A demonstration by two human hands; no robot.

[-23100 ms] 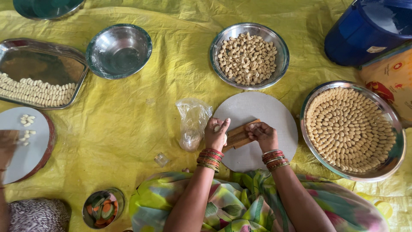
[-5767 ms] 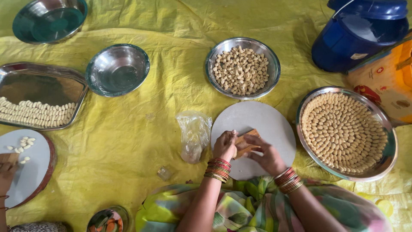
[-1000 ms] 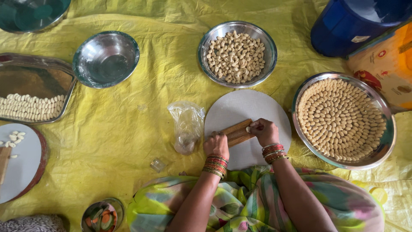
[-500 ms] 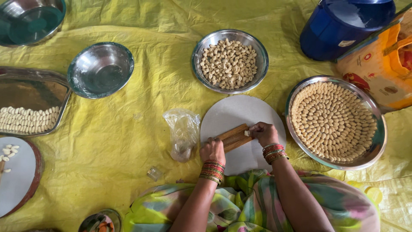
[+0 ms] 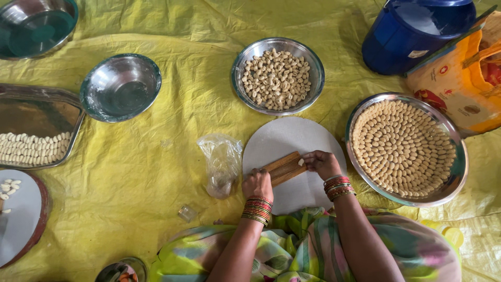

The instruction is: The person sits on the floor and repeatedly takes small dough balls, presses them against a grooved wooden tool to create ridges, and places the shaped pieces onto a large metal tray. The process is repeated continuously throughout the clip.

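A small ridged wooden board [image 5: 284, 167] lies tilted on a round grey slab [image 5: 284, 142] in front of me. My left hand [image 5: 257, 184] is closed on the board's lower left end. My right hand [image 5: 320, 162] pinches a small pale dough piece [image 5: 300, 162] against the board's right end. Beyond the slab stands a steel bowl of small dough lumps [image 5: 278, 78]. To the right, a steel plate [image 5: 455, 172] holds several shaped pieces set in rings.
A crumpled clear plastic bag [image 5: 222, 164] lies left of the slab. An empty steel bowl [image 5: 121, 86], a steel tray with rows of pieces [image 5: 36, 130] and another round slab [image 5: 21, 219] sit on the yellow sheet at left. A blue bucket [image 5: 412, 31] and an orange bag [image 5: 462, 83] stand at top right.
The view has shifted slightly. My right hand has slid to the board's right end and now presses a dough piece there; my left hand still holds the board.
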